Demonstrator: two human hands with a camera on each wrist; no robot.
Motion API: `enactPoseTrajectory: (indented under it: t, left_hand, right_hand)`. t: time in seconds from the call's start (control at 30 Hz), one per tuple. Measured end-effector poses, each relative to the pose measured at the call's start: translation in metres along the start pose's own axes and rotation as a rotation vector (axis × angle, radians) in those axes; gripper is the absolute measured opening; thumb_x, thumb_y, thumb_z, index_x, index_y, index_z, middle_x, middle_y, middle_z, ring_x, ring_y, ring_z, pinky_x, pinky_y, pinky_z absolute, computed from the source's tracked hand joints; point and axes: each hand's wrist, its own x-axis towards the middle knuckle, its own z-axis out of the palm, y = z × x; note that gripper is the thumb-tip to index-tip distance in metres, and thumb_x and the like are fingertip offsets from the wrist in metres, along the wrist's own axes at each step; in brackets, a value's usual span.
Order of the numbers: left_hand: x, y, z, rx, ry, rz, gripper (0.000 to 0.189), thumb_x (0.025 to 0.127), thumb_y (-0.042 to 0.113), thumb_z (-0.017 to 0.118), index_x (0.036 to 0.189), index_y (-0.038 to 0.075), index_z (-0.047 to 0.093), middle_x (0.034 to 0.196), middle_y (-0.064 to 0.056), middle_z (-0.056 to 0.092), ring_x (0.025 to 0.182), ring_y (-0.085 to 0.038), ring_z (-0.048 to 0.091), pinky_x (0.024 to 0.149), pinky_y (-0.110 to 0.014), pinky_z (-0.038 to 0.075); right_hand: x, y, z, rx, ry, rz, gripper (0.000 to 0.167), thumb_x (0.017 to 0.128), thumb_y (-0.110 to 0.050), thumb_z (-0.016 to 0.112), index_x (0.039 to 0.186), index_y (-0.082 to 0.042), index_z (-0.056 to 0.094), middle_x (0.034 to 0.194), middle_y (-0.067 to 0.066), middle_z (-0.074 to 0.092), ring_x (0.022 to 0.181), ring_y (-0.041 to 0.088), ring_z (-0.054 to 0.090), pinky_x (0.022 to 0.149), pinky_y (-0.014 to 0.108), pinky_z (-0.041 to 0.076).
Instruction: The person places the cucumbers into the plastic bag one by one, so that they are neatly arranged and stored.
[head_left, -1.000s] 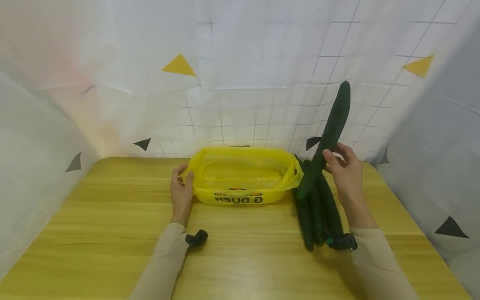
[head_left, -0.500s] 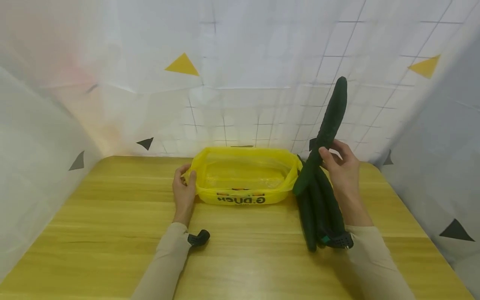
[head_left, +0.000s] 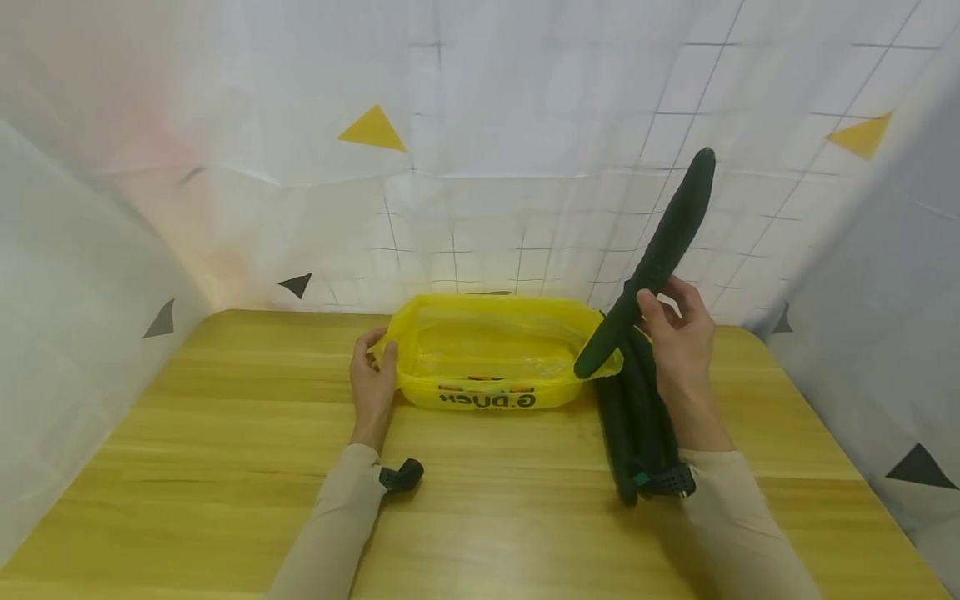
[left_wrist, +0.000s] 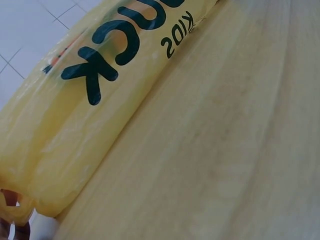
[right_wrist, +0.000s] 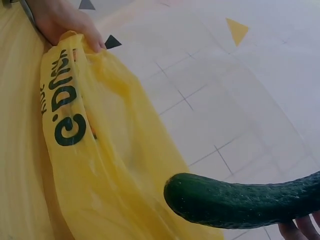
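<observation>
A yellow plastic bag (head_left: pixel 420 397) with dark lettering lies with its mouth spread wide, pointing up. My left hand (head_left: pixel 372 385) holds the bag's left end; in the right wrist view the left hand (right_wrist: pixel 65 20) shows at the far end of the bag (right_wrist: pixel 125 165). Between thumb and fingers my right hand (head_left: pixel 682 350) grips a long dark green cucumber (head_left: pixel 671 237), tilted with its upper end to the right. The cucumber's lower end overlaps the bag's right rim. Several more cucumbers (head_left: pixel 621 442) lie side by side beneath the right hand, partly hidden by the wrist device.
The wooden table (head_left: pixel 510 517) extends around the bag and the lying cucumbers. White sheeting (head_left: pixel 510 125) with grid lines and coloured triangles stands behind and at both sides. Dark devices are strapped to the left wrist and right wrist.
My right hand has shifted slightly left, and the held cucumber leans more, its lower end moving left from above the other cucumbers to the bag's right rim. My left hand keeps its hold.
</observation>
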Motion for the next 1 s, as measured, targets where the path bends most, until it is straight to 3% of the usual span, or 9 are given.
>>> enactPoseTrajectory:
  t: [0.3, 0.53, 0.8, 1.0]
  left_hand:
    - [0.0, 0.004, -0.001, -0.019, -0.034, -0.036, 0.032, 0.095, 0.021, 0.055, 0.126, 0.011, 0.055, 0.132, -0.008, 0.049, 0.093, -0.018, 0.041, 0.078, -0.03, 0.033]
    - [0.001, 0.003, -0.002, -0.021, -0.041, -0.049, 0.032, 0.095, 0.019, 0.055, 0.126, 0.012, 0.054, 0.133, -0.008, 0.049, 0.094, -0.02, 0.04, 0.078, -0.031, 0.032]
    - [0.0, 0.001, 0.0, -0.005, -0.006, -0.006, 0.029, 0.095, 0.023, 0.056, 0.123, 0.015, 0.055, 0.129, -0.003, 0.051, 0.101, -0.018, 0.042, 0.084, -0.03, 0.033]
    - [-0.001, 0.001, 0.0, -0.006, -0.012, 0.003, 0.03, 0.095, 0.023, 0.055, 0.124, 0.015, 0.055, 0.13, -0.004, 0.051, 0.1, -0.019, 0.043, 0.082, -0.03, 0.034]
  right_hand:
    - [0.0, 0.007, 0.01, 0.022, 0.002, -0.037, 0.042, 0.083, -0.007, 0.07, 0.123, -0.006, 0.057, 0.114, 0.007, 0.057, 0.095, 0.016, 0.065, 0.078, 0.022, 0.053]
    - [-0.004, 0.017, 0.018, -0.094, -0.043, -0.05, 0.04, 0.085, -0.011, 0.069, 0.123, -0.01, 0.056, 0.116, 0.003, 0.055, 0.098, 0.016, 0.061, 0.083, 0.016, 0.051]
    - [-0.008, 0.029, 0.024, -0.223, -0.114, -0.086, 0.042, 0.086, -0.009, 0.068, 0.126, -0.012, 0.055, 0.116, -0.003, 0.054, 0.102, 0.015, 0.059, 0.083, 0.014, 0.049]
    - [-0.01, 0.032, 0.025, -0.292, -0.172, -0.103, 0.046, 0.087, -0.01, 0.067, 0.13, -0.013, 0.052, 0.121, -0.002, 0.053, 0.107, 0.013, 0.058, 0.086, 0.014, 0.048]
